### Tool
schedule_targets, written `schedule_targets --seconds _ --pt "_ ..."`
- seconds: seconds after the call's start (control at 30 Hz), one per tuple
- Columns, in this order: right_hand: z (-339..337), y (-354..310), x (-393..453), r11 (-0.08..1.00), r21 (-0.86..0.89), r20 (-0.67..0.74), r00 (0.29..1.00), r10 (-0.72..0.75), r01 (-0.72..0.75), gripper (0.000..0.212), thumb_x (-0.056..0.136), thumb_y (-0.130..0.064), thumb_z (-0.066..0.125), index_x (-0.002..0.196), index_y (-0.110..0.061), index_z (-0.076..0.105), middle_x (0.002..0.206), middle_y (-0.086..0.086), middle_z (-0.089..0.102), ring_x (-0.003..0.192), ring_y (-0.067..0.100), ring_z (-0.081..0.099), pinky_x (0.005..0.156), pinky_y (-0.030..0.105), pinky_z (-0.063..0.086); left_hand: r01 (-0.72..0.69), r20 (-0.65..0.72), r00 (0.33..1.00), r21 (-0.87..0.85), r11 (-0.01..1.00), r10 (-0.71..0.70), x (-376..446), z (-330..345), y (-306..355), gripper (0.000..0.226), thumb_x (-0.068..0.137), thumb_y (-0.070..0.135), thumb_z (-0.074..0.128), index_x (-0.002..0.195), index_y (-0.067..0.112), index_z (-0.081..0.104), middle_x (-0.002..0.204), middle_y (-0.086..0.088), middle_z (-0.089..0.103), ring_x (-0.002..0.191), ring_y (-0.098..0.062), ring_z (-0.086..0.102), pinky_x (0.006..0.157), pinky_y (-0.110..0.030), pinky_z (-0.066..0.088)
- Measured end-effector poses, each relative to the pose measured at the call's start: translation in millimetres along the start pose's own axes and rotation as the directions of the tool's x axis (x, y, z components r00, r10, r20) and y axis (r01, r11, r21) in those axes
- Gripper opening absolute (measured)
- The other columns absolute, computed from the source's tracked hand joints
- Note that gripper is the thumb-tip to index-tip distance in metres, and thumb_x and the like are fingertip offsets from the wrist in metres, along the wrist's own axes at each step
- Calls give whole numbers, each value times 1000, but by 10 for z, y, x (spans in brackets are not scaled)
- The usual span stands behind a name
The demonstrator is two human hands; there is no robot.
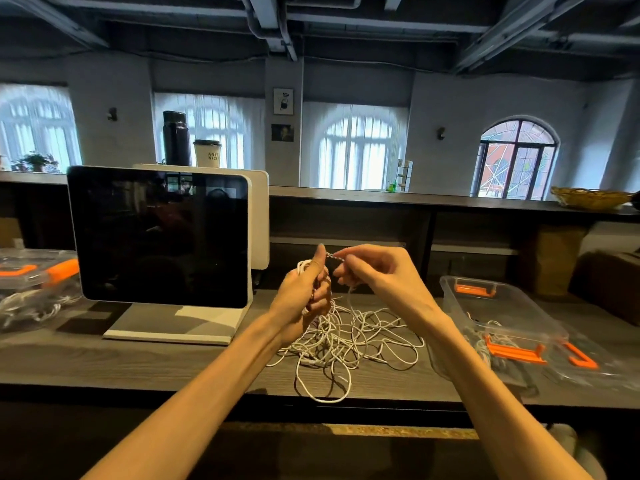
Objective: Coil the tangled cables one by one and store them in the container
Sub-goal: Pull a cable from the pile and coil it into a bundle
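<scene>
Both hands raised mid-frame above desk (pixel 138 362). Left hand (pixel 304 292) fisted round small white coil (pixel 304 265), thumb up. Right hand (pixel 374 268) pinches cable end (pixel 335 257) between thumb and forefinger, just beside left thumb tip. Tangle (pixel 346 337) of white cable lies on desk below hands, one loop reaching near edge. Open clear bin (pixel 498 306) with orange clips at right, some cable inside; lid (pixel 588 362) beside it. Dark monitor (pixel 159 233) at left. Second clear bin (pixel 34 285) far left.
</scene>
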State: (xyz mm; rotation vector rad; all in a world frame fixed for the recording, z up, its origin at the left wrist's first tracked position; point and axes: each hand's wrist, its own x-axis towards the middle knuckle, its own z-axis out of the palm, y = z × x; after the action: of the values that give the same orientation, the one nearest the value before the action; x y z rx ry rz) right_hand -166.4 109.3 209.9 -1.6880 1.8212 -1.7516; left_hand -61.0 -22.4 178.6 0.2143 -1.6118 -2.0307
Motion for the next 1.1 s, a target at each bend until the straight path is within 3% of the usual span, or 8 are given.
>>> schedule_targets --seconds 0.17,0.33,0.53,0.6,0.7,0.8,0.93,1.1 --pt "168 80 -60 964 -252 -32 995 -94 83 15 94 -19 74 108 -18 80 102 -6 72 96 9 70 84 31 62 39 -4 999 -8 999 -39 15 114 10 60 89 60 60 108 6 75 113 -21 73 111 -31 69 100 -44 54" --pt "209 113 -121 997 -75 -57 998 -2 -2 36 86 -23 82 115 -19 61 105 -4 68 90 13 72 80 33 63 -20 -82 997 -82 996 13 92 58 104 44 100 49 50 76 14 57 76 -8 58 65 -15 57 70 -31 47" --pt "242 302 -92 883 -464 -87 988 -125 71 19 84 -42 78 96 -32 68 108 -15 64 110 2 54 97 32 41 -53 -182 983 -105 993 33 108 39 157 38 102 47 49 87 13 57 78 -6 68 87 -23 70 95 -42 52" --pt "210 357 -82 920 -390 -82 993 -85 47 26 83 -42 81 102 -34 65 119 -13 58 116 2 53 101 31 41 -72 -185 982 -193 979 36 110 13 222 34 102 44 50 89 13 55 78 -7 68 92 -25 74 95 -42 55" --pt "239 427 -89 972 -146 167 964 209 -186 62 82 -44 83 133 -33 50 131 -8 57 115 9 62 99 33 54 -88 -142 989 -349 933 40 117 6 319 33 103 40 51 85 12 55 70 -5 63 75 -20 72 81 -38 61" --pt "308 509 -150 937 -303 303 915 268 -175 32 97 -48 64 116 -24 71 105 -5 74 97 5 68 92 29 53 -85 -123 992 -400 913 39 134 -33 410 36 104 39 49 79 14 52 59 1 50 49 -8 54 51 -21 53" --pt "166 545 -209 992 -25 114 985 127 -125 26 99 -37 62 99 -15 76 87 4 75 81 16 71 75 26 55 -162 -191 974 -216 963 121 202 -266 483 36 106 38 45 79 15 50 54 3 39 41 -5 35 38 -15 26" --pt "119 378 25 983 -158 63 995 -82 91 16 100 -27 64 104 -18 77 87 -5 70 79 8 63 67 23 49 -61 -156 981 336 940 119 263 -307 358 36 103 47 50 89 14 57 61 2 51 46 -7 42 45 -18 32"
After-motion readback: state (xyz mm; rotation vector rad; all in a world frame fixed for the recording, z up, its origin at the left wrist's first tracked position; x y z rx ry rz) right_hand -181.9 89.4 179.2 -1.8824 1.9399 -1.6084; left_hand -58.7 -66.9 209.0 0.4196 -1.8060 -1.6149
